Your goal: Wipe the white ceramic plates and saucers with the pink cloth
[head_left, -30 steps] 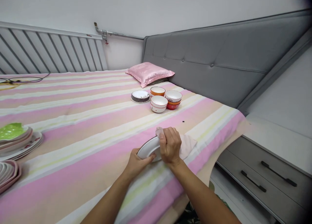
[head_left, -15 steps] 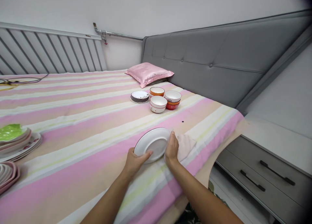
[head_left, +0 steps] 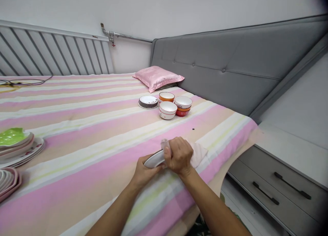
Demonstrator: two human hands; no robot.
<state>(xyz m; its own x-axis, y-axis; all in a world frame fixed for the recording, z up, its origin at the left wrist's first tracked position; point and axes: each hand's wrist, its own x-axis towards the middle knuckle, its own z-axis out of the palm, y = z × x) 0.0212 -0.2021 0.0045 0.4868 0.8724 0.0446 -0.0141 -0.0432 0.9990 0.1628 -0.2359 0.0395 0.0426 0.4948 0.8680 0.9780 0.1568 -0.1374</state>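
A white plate with a dark rim (head_left: 154,159) is tilted up above the near part of the bed. My left hand (head_left: 142,171) grips its left side, thumb along the front. Curled over the plate's right edge, my right hand (head_left: 179,156) clutches a pale pink cloth (head_left: 200,154), which shows above the fingers and trails off to the right. The hand and cloth hide the right part of the plate. Beyond them stand stacked bowls (head_left: 167,110) in white, orange and red, beside a small pile of plates (head_left: 148,101).
Stacked dishes with a green leaf-shaped one on top (head_left: 11,136) and pink-rimmed dishes (head_left: 10,184) lie at the left. A pink pillow (head_left: 159,77) rests by the grey headboard (head_left: 205,61). The nightstand (head_left: 276,174) is at right; cables (head_left: 28,82) lie far left.
The plate has turned from facing me to a steeper, nearly edge-on tilt. My right hand has closed over its right edge with the cloth, its back now facing me.
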